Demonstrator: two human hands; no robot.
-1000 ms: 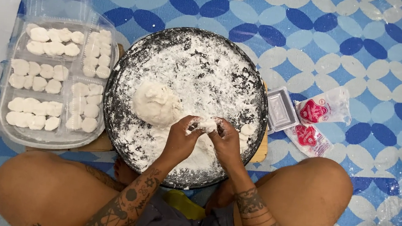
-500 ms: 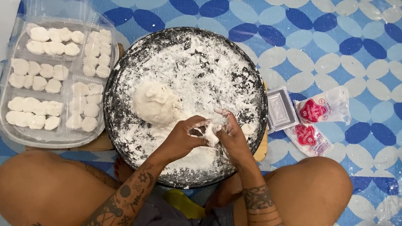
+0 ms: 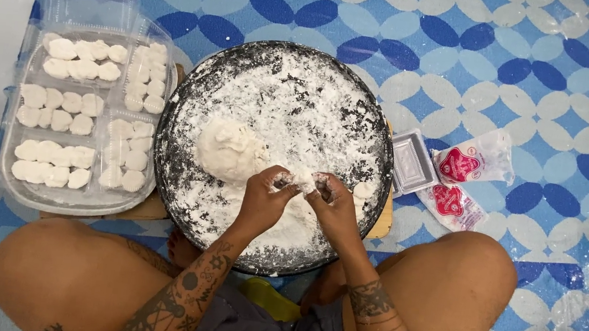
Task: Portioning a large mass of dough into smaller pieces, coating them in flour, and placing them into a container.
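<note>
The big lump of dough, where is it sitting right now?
In the head view, the big lump of dough lies on the left half of the floured round tray, just up-left of the left hand.

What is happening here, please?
A person sits cross-legged on a blue patterned mat and pinches a small piece of dough between the left hand and the right hand. The hands are over a round dark pan dusted with flour, where a bigger lump of dough lies. A clear plastic tray of shaped white pieces sits to the person's left.
</note>
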